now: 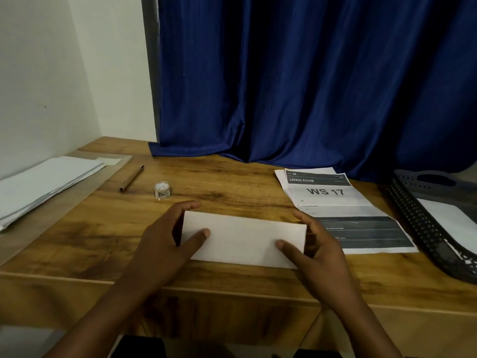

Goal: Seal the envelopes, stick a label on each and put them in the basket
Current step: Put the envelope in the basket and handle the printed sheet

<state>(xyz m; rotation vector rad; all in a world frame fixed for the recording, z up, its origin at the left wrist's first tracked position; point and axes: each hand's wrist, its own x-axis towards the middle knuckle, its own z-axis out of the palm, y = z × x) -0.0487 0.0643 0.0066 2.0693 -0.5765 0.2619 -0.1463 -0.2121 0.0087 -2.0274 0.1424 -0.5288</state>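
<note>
A matt white paper envelope (244,240) lies on a wooden table (232,182) with visible brown grain and a soft sheen. Behind hangs smooth, slightly lustrous blue cloth curtain (309,78). A dark perforated plastic basket (423,228) sits beside matt printed paper sheets (343,210).

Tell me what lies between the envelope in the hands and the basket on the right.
The printed sheet marked WS 17 lies flat on the table between the envelope and the basket. Nothing upright blocks the way; the envelope would pass over it.
</note>
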